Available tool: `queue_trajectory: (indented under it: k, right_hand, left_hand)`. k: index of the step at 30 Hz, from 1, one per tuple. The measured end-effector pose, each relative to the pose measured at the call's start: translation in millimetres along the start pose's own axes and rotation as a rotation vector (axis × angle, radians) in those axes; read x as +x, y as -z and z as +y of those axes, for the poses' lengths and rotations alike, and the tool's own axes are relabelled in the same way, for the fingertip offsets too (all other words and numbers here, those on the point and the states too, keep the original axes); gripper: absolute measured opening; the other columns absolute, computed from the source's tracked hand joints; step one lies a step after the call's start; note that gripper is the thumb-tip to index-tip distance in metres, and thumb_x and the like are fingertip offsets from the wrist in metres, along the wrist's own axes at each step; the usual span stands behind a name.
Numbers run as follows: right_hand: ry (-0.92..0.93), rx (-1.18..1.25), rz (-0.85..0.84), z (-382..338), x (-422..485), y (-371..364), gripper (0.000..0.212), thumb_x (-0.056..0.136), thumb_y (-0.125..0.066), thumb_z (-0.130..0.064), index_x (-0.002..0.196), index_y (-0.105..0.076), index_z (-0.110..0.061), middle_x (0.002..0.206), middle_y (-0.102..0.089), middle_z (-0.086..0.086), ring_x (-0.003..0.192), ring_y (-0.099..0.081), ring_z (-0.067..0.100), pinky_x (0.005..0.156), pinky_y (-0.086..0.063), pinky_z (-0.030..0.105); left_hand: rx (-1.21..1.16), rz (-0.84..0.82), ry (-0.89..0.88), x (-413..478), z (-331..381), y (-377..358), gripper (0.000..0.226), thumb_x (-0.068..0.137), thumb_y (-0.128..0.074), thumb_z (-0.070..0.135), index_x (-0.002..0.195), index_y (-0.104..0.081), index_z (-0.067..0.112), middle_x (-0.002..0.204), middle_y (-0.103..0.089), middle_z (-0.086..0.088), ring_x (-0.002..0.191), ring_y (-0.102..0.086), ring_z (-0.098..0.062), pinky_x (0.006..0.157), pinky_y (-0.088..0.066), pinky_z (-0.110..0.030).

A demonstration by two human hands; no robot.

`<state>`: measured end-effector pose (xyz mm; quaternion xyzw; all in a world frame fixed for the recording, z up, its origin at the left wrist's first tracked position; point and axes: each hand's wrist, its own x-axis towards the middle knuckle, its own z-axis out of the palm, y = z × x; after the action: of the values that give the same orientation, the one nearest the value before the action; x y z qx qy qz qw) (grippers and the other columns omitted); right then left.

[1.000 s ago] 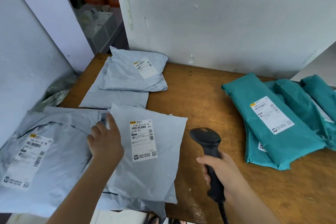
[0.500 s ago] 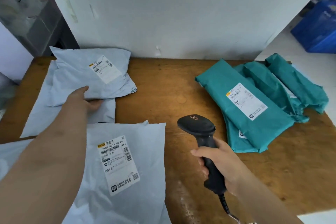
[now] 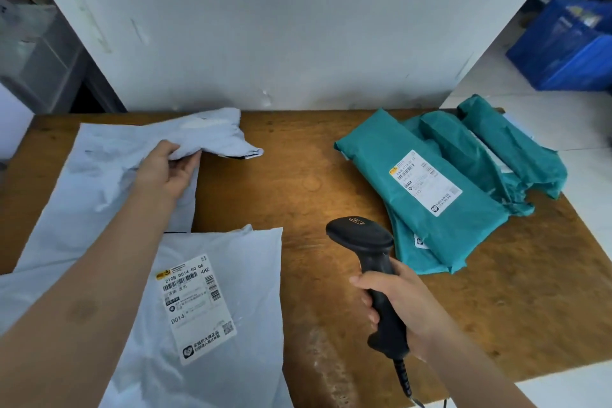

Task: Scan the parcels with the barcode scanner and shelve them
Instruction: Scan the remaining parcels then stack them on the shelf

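My left hand (image 3: 167,169) grips the near edge of a small grey parcel (image 3: 212,136) at the back left and tilts it up off a flat grey parcel (image 3: 99,202) beneath. Its label is turned out of sight. A large grey parcel (image 3: 231,291) with a white label (image 3: 195,308) lies close to me, partly under my left forearm. My right hand (image 3: 402,305) holds a black barcode scanner (image 3: 364,242) by its handle, head pointing away over the bare wood. Several teal parcels (image 3: 430,182) are piled at the right.
The wooden table (image 3: 308,182) backs onto a white panel (image 3: 281,26). Blue crates (image 3: 569,50) stand beyond the right edge, and a grey box (image 3: 36,60) sits at the far left. The scanner cable (image 3: 405,381) trails off the front edge.
My left hand moved from the near grey parcel to the small one at the back, gripped its edge and lifted it so the label faces away. The scanner hand stayed put.
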<state>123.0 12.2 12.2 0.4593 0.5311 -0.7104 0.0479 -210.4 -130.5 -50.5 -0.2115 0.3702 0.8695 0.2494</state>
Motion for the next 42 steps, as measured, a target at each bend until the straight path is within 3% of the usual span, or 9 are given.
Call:
queue_trajectory:
  k: [8, 15, 17, 19, 22, 26, 34, 40, 42]
  right_hand:
    - [0.169, 0.123, 0.035, -14, -29, 45, 0.018, 0.076, -0.064, -0.002, 0.074, -0.046, -0.005, 0.053, -0.044, 0.009, 0.036, -0.037, 0.017, 0.039, -0.034, 0.025]
    - [0.135, 0.13, 0.19, 4, -33, 85, 0.013, 0.084, -0.061, -0.001, 0.081, -0.05, -0.007, 0.052, -0.045, 0.007, 0.038, -0.038, 0.018, 0.042, -0.031, 0.025]
    - [0.093, 0.12, 0.181, 19, -32, 88, 0.014, 0.083, -0.062, -0.004, 0.079, -0.049, -0.007, 0.055, -0.045, 0.008, 0.039, -0.039, 0.018, 0.043, -0.032, 0.026]
    - [0.051, 0.107, 0.167, 33, -35, 86, 0.012, 0.083, -0.063, -0.004, 0.082, -0.051, -0.006, 0.055, -0.047, 0.009, 0.04, -0.04, 0.018, 0.044, -0.033, 0.027]
    - [0.009, 0.079, 0.14, 49, -38, 78, 0.013, 0.081, -0.065, -0.002, 0.085, -0.053, -0.006, 0.053, -0.049, 0.008, 0.039, -0.04, 0.018, 0.043, -0.032, 0.025]
    - [0.003, -0.047, 0.081, 62, -44, 73, 0.011, 0.08, -0.064, 0.0, 0.084, -0.055, -0.006, 0.051, -0.049, 0.009, 0.039, -0.039, 0.019, 0.041, -0.034, 0.023]
    - [-0.042, -0.243, 0.0, 55, -46, 80, 0.011, 0.08, -0.065, -0.003, 0.086, -0.056, -0.006, 0.054, -0.05, 0.007, 0.041, -0.041, 0.018, 0.043, -0.036, 0.025]
    - [-0.061, -0.277, -0.03, 54, -45, 77, 0.011, 0.08, -0.064, -0.003, 0.085, -0.055, -0.006, 0.052, -0.049, 0.007, 0.04, -0.04, 0.018, 0.044, -0.035, 0.026]
    - [-0.064, -0.283, -0.026, 54, -45, 76, 0.011, 0.08, -0.064, -0.003, 0.086, -0.055, -0.005, 0.052, -0.049, 0.007, 0.04, -0.04, 0.018, 0.044, -0.035, 0.025]
  left_hand:
    - [-0.011, -0.163, 0.121, -164, -91, -34, 0.026, 0.084, -0.051, -0.007, 0.075, -0.067, 0.012, 0.072, -0.075, -0.005, 0.067, -0.073, -0.017, 0.066, -0.06, -0.036]
    - [0.907, -0.469, 1.092, -255, -194, 22, 0.018, 0.092, -0.054, 0.016, 0.093, -0.062, 0.0, 0.09, -0.068, -0.02, 0.065, -0.07, -0.029, 0.061, -0.059, -0.034]
    - [1.124, -0.432, 0.949, -247, -193, 25, 0.014, 0.09, -0.055, 0.014, 0.086, -0.06, 0.002, 0.083, -0.069, -0.017, 0.063, -0.069, -0.026, 0.06, -0.058, -0.032]
    - [1.361, -0.249, 0.439, -221, -190, 32, 0.011, 0.09, -0.054, 0.01, 0.08, -0.058, 0.009, 0.086, -0.068, -0.013, 0.076, -0.068, -0.027, 0.073, -0.057, -0.037]
    - [1.55, -0.069, 0.007, -201, -180, 33, 0.019, 0.089, -0.055, 0.013, 0.106, -0.06, 0.009, 0.115, -0.061, -0.012, 0.108, -0.059, -0.029, 0.089, -0.046, -0.032]
    - [1.737, -0.169, 0.284, -211, -200, 44, 0.052, 0.09, -0.054, 0.028, 0.133, -0.038, 0.005, 0.132, -0.047, -0.011, 0.118, -0.049, -0.025, 0.084, -0.036, -0.024]
    - [1.722, 0.044, 0.227, -214, -223, 83, 0.069, 0.085, -0.058, 0.025, 0.138, -0.024, -0.002, 0.141, -0.032, -0.022, 0.132, -0.034, -0.035, 0.111, -0.032, -0.039]
    - [1.416, 0.169, 0.291, -199, -218, 81, 0.026, 0.087, -0.057, 0.01, 0.095, -0.034, 0.003, 0.08, -0.04, -0.002, 0.078, -0.043, -0.015, 0.063, -0.039, -0.023]
    - [1.419, 0.167, 0.298, -197, -218, 79, 0.026, 0.088, -0.058, 0.012, 0.098, -0.037, 0.002, 0.088, -0.042, -0.002, 0.081, -0.041, -0.014, 0.07, -0.039, -0.023]
